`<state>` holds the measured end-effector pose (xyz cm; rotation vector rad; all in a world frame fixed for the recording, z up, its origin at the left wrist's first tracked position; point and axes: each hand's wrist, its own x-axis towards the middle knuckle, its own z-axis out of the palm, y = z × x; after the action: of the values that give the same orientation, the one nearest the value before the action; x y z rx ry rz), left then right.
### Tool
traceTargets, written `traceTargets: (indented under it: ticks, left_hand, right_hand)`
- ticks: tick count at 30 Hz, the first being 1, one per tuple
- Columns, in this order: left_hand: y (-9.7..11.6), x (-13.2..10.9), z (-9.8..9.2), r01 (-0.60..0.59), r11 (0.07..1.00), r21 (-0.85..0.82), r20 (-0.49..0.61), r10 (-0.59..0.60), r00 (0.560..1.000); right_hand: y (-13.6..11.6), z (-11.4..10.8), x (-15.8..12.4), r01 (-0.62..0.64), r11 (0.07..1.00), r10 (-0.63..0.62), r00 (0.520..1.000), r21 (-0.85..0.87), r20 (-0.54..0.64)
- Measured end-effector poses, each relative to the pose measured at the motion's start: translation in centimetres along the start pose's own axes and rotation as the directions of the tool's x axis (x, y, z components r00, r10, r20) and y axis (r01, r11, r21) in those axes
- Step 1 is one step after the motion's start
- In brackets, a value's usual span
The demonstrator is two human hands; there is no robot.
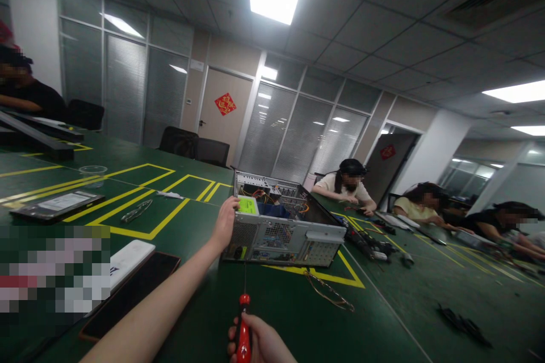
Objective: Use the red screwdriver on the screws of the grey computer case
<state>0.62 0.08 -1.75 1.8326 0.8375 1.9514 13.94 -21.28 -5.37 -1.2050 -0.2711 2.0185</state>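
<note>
An opened desktop computer case [281, 238] lies on the green table in front of me, its rear panel towards me and its inside showing wires and boards. At its left rear corner, my left hand [227, 218] grips the edge beside a power supply with a bright green label [248, 205]. Some of those fingertips are hidden behind the case edge. My right hand [261, 337] is closed around the red handle of a screwdriver [244, 326]. The screwdriver's thin shaft points away from me, its tip close to the lower edge of the rear panel; whether they touch I cannot tell.
To the left lie a hard drive [57, 206], a clear plastic cup [93, 174], a small clear packet [136, 211], a white box [131, 258] and a dark phone [131, 295]. Glasses [330, 290] rest right of the screwdriver. Several people sit around the table.
</note>
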Motion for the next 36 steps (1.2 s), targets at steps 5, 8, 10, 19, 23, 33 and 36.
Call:
traceTargets:
  ticks: [5, 8, 10, 19, 23, 33, 36]
  left_hand:
    - [0.1, 0.0, 0.0, -0.002, 1.000, 0.008, -0.005, 0.002, 1.000]
    - [0.0, 0.0, 0.1, -0.002, 1.000, 0.005, -0.010, 0.002, 1.000]
    - [-0.2, 0.0, 0.1, -0.001, 1.000, 0.004, -0.010, 0.001, 1.000]
    - [-0.2, 0.1, 0.1, -0.004, 1.000, -0.027, -0.019, 0.004, 1.000]
    - [0.0, 0.1, 0.1, 0.010, 1.000, -0.021, -0.014, -0.010, 1.000]
    - [0.1, 0.0, 0.2, 0.023, 1.000, -0.008, -0.021, -0.023, 1.000]
    - [0.0, 0.0, 0.2, 0.013, 1.000, -0.014, -0.024, -0.014, 1.000]
  right_hand:
    - [0.1, -0.4, 0.5, 0.025, 1.000, -0.025, 1.000, -0.004, 0.003]
    - [0.1, -0.2, 0.4, 0.034, 0.999, -0.034, 0.999, -0.022, -0.005]
    - [0.1, -0.1, 0.2, 0.049, 0.998, -0.050, 0.999, -0.041, -0.012]
    - [-0.1, 0.5, -0.6, 0.137, 0.987, -0.144, 0.986, -0.080, -0.085]
    - [-0.4, 1.1, -1.4, 0.117, 0.991, -0.125, 0.983, -0.065, -0.137]
    - [-0.7, 0.6, -2.6, 0.176, 0.978, -0.149, 0.966, -0.112, 0.211]
    - [-0.6, 0.3, -2.4, 0.213, 0.966, -0.172, 0.951, -0.144, 0.256]
